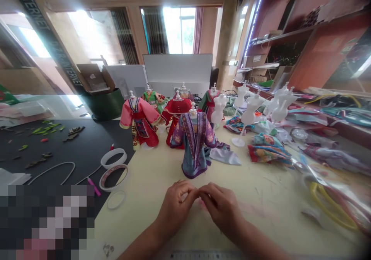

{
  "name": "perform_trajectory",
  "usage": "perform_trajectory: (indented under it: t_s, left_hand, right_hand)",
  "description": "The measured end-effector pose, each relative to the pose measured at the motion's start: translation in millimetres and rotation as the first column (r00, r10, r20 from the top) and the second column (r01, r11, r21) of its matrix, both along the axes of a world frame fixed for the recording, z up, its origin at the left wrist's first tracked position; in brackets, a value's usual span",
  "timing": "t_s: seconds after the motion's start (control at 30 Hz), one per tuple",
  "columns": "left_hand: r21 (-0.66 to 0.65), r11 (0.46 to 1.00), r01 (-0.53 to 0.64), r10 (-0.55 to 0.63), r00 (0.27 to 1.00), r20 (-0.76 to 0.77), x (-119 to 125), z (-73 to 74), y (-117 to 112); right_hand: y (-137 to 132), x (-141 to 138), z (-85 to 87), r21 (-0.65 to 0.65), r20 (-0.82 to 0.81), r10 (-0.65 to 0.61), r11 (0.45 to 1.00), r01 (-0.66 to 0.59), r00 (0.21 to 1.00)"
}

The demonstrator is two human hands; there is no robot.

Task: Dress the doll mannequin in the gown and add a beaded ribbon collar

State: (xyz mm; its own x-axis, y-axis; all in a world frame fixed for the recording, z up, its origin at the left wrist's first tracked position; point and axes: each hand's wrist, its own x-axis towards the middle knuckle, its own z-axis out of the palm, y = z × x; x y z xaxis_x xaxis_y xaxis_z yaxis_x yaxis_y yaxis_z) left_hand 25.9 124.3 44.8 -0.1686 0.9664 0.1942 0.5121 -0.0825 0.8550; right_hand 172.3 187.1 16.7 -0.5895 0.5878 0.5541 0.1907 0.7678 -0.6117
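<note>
Low over the pale yellow table (139, 206), my left hand (176, 202) and my right hand (218, 204) meet, fingertips pinched together. Whatever they hold between them is too small or hidden to make out. A bit of pink (204, 205) shows beneath the right fingers. Just beyond stands a small dress form in a purple and blue robe (194, 147). Behind it are dress forms in a pink and red robe (142, 120), a red robe (175, 113) and a green robe (210, 99).
Bare white dress forms (252, 111) stand at right, near folded colourful garments (268, 149) and plastic bags. Tape rolls (113, 177) lie at the left edge of the table. Yellow-handled scissors (327, 206) are at right. A ruler (208, 256) lies at the near edge.
</note>
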Motion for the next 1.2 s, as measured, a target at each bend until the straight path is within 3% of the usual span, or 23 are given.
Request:
perform_trajectory:
  t_s: [0.17, 0.43, 0.73, 0.93, 1.03, 1.2]
  left_hand:
    - [0.015, 1.0, -0.005, 0.004, 0.998, 0.068, -0.7, 3.5, 0.1]
    - [-0.068, 0.997, -0.026, 0.035, 0.991, 0.13, -3.2, 9.0, -0.7]
    - [0.075, 0.995, -0.058, 0.068, 0.989, -0.128, -0.5, -1.0, -1.3]
    - [0.127, 0.992, -0.013, 0.042, 0.974, -0.224, 0.8, -4.5, -3.3]
    - [0.113, 0.993, -0.018, 0.034, 0.989, -0.141, 2.3, -5.5, -2.7]
    - [-0.016, 1.0, -0.02, 0.023, 0.979, 0.204, 2.3, -2.3, -1.3]
  right_hand:
    - [-1.5, 0.9, 4.0, 0.018, 0.031, -0.02, 1.0, 0.019, 0.999]
    - [-3.2, 0.2, 4.8, 0.063, 0.025, -0.049, 0.997, 0.048, 0.998]
    - [-0.9, 0.3, -0.1, 0.077, 0.023, 0.0, 0.997, -0.002, 1.0]
    - [-1.9, -1.0, -1.5, -0.046, -0.032, 0.031, 0.998, -0.032, 0.999]
    - [-0.9, -1.1, 0.6, -0.14, -0.037, 0.044, 0.989, -0.049, 0.998]
    - [0.8, -1.7, 2.4, -0.31, -0.036, 0.055, 0.949, -0.064, 0.998]
